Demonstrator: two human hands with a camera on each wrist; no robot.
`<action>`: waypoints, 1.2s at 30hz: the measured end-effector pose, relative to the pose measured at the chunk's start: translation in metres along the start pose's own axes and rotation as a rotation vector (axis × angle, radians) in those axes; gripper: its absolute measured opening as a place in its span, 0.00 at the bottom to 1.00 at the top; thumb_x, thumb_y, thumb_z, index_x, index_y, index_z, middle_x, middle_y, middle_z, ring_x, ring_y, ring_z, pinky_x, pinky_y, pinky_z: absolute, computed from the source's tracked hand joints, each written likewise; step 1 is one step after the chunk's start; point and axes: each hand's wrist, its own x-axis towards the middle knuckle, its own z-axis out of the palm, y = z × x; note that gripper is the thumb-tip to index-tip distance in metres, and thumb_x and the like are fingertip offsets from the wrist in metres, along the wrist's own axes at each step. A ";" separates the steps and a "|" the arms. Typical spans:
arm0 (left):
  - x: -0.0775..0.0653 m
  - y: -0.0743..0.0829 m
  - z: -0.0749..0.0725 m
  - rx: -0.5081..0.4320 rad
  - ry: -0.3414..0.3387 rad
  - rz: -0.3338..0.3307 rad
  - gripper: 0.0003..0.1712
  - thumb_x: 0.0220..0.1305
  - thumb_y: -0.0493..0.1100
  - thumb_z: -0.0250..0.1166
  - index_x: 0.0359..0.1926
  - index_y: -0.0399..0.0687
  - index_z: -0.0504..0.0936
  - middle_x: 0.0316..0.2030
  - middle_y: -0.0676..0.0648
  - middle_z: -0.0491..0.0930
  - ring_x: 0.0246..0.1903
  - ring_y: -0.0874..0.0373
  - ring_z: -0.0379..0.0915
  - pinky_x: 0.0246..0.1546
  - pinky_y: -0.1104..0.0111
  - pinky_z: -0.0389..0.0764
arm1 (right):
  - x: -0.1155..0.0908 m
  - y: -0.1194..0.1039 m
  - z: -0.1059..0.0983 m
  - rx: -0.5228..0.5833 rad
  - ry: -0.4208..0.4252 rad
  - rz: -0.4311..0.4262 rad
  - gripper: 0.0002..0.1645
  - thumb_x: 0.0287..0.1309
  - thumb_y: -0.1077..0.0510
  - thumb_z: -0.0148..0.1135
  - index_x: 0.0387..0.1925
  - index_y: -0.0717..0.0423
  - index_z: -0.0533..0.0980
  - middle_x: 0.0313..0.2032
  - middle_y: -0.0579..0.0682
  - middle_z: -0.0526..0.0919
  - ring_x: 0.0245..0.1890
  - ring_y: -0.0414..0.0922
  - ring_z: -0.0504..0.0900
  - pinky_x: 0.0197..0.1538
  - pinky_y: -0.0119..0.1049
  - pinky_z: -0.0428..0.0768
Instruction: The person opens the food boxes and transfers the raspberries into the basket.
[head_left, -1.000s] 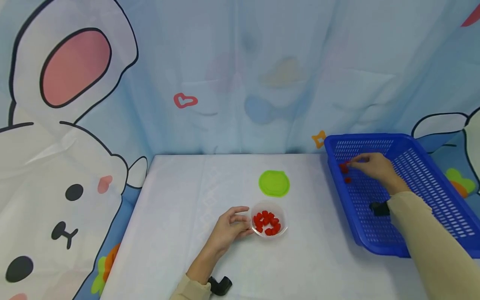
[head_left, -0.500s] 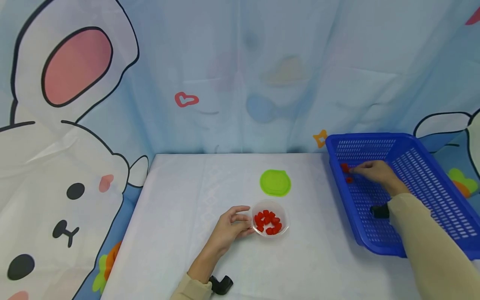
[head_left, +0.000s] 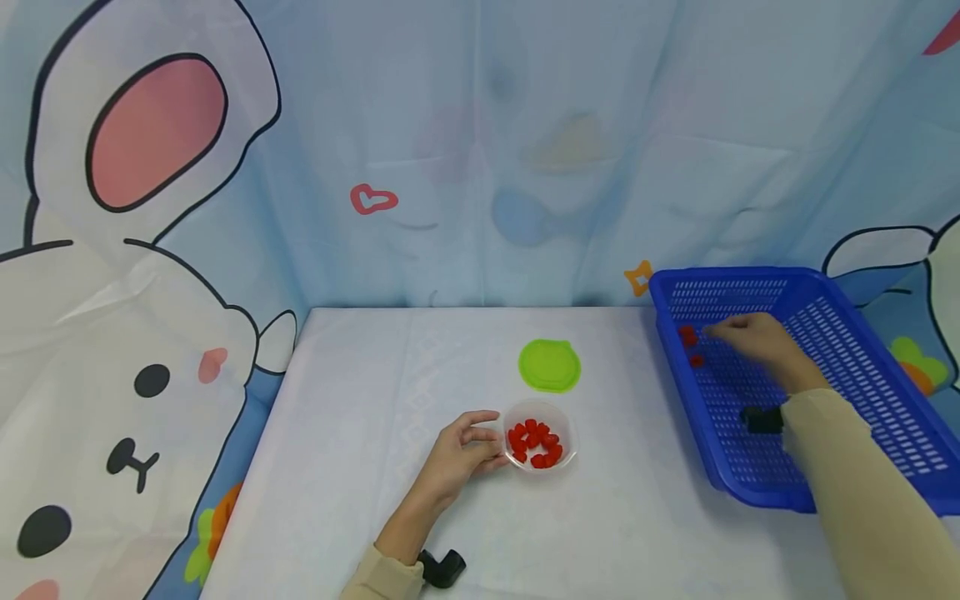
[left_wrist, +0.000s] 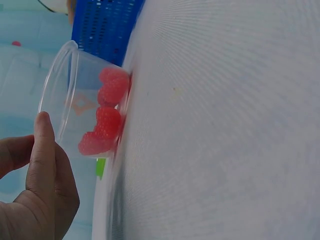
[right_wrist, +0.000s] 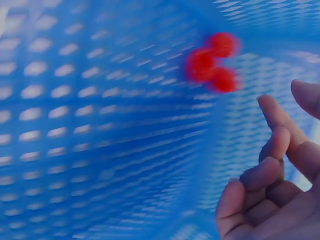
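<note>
A clear plastic cup stands upright on the table, with several red raspberries in the bottom. My left hand holds it at its left side, a fingertip against the rim in the left wrist view. Inside the blue plastic basket on the right is my right hand. Its thumb and index finger are apart in the right wrist view, the other fingers loosely bent, nothing between them. Just beyond the fingertips lie three raspberries, blurred, against the basket's left side.
Behind the cup a green lid lies flat on the white-covered table. A blue printed curtain hangs at the table's back edge. The basket's raised rim surrounds the right hand on its sides.
The right hand reached at the raspberries in the basket, dipped slightly toward me, then drew back a little to the right. The left hand and the cup stay in place.
</note>
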 end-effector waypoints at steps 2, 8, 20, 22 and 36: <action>0.001 0.000 0.000 0.000 -0.001 0.000 0.24 0.57 0.31 0.63 0.56 0.41 0.71 0.39 0.37 0.73 0.34 0.50 0.78 0.40 0.60 0.81 | -0.009 -0.013 -0.004 0.000 0.006 -0.026 0.48 0.57 0.30 0.48 0.57 0.71 0.65 0.59 0.73 0.58 0.58 0.70 0.55 0.51 0.69 0.61; 0.001 0.001 0.001 -0.005 -0.002 -0.002 0.24 0.57 0.31 0.63 0.56 0.42 0.71 0.39 0.38 0.73 0.33 0.51 0.78 0.40 0.59 0.81 | -0.049 -0.058 -0.004 -0.040 0.040 -0.157 0.47 0.55 0.29 0.49 0.57 0.66 0.67 0.57 0.69 0.65 0.55 0.66 0.61 0.48 0.66 0.67; -0.002 0.002 0.000 -0.016 0.005 -0.006 0.24 0.57 0.31 0.63 0.56 0.41 0.71 0.40 0.37 0.73 0.35 0.49 0.78 0.40 0.59 0.81 | -0.112 -0.129 0.063 -0.066 0.136 -0.465 0.20 0.59 0.41 0.57 0.42 0.50 0.79 0.28 0.50 0.72 0.24 0.46 0.67 0.18 0.34 0.66; -0.003 0.002 0.000 -0.017 0.007 -0.005 0.24 0.58 0.31 0.63 0.56 0.40 0.71 0.40 0.37 0.73 0.35 0.49 0.78 0.40 0.58 0.81 | -0.114 -0.133 0.079 -0.047 0.152 -0.511 0.16 0.57 0.44 0.60 0.40 0.49 0.80 0.27 0.48 0.70 0.23 0.46 0.66 0.17 0.33 0.65; -0.001 0.002 0.002 -0.009 -0.002 -0.002 0.24 0.58 0.31 0.63 0.56 0.41 0.71 0.39 0.38 0.73 0.34 0.50 0.78 0.40 0.59 0.81 | -0.092 -0.120 0.179 0.164 -0.010 -0.516 0.09 0.50 0.50 0.69 0.36 0.41 0.83 0.30 0.48 0.69 0.35 0.48 0.66 0.28 0.36 0.70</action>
